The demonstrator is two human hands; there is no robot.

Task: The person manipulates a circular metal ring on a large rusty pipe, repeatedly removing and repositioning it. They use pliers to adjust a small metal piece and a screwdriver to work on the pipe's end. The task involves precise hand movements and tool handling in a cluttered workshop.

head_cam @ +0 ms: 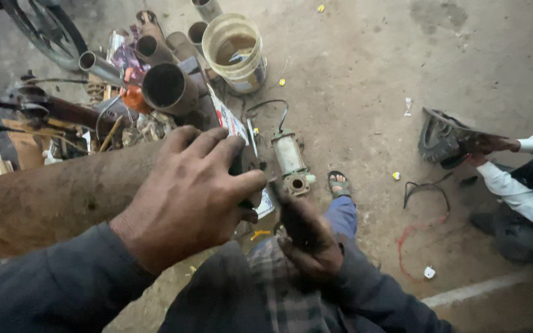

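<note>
The left hand (189,197) lies curled over the end of a big rusty pipe (44,200), fingers wrapped on a dark part there. The right hand (306,237), just right of the pipe's end, is closed around a dark tool — what kind cannot be told. Beyond the pipe's end lie a small pump body (291,161) and a plastic bucket (234,52) — a co-worker's hand (495,146) is far right

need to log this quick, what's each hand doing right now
Left hand: curled over the end of a rusty pipe, gripping it.
Right hand: closed on a small dark part, too hidden to identify.
</note>
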